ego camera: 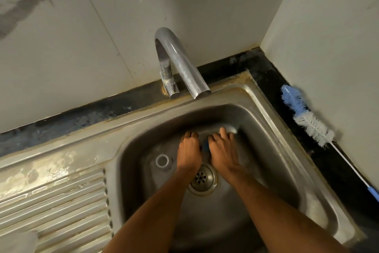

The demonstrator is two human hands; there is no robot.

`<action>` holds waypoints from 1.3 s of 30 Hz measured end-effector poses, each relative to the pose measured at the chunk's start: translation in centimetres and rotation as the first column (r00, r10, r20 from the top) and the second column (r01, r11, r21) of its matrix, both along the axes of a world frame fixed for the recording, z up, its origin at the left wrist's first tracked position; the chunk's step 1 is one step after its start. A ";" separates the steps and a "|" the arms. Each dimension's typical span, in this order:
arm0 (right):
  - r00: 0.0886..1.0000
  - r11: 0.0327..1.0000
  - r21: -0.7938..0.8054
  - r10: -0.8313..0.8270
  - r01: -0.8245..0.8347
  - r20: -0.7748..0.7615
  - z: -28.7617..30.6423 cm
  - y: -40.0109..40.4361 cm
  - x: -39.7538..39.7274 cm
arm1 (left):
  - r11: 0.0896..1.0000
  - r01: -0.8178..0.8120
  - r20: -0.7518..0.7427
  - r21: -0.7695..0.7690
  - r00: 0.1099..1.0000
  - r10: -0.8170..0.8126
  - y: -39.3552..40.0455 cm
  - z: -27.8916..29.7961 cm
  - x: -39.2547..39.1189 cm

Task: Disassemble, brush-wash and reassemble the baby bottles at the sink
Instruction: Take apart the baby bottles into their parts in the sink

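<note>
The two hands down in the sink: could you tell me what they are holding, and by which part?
Both the left hand and the right hand curl around a mostly hidden object with a blue part between them. What it is, and where the fingers grip it, cannot be told.

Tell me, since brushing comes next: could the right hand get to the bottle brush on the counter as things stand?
Probably yes. The bottle brush lies uncovered on the dark ledge right of the sink, nothing in between. But the right hand now grips something down in the basin.

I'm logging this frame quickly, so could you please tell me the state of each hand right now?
Left hand: fingers curled in a grip on the clear baby bottle.
Right hand: fingers curled in a grip on the same bottle, near its blue part.
</note>
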State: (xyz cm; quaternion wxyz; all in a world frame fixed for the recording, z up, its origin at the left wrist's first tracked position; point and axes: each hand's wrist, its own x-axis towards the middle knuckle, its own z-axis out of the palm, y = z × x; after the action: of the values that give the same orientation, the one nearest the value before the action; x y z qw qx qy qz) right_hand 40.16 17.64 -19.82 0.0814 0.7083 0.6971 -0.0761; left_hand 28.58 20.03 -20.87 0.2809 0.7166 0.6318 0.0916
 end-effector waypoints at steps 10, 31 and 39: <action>0.993 0.980 0.191 -0.027 0.049 -0.116 7.1 -4.0 -2.0 | 0.984 -0.082 0.107 0.159 0.992 0.065 -4.9 8.8 -3.0; 0.714 0.921 0.363 0.347 -0.139 -0.608 15.8 -11.1 -28.9 | 0.764 -0.248 0.082 0.596 0.965 0.249 -15.3 22.8 -28.5; 0.627 0.917 0.365 0.379 -0.158 -0.680 16.1 -12.9 -35.5 | 0.700 -0.313 0.110 0.642 0.941 0.320 -18.1 23.3 -34.8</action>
State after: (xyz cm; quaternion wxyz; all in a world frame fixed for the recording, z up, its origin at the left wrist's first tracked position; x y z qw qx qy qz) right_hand 4.63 4.70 -3.71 -0.2949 0.5070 0.7714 -0.2469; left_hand -6.25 1.90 2.43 -0.0087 0.6504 0.6750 0.3483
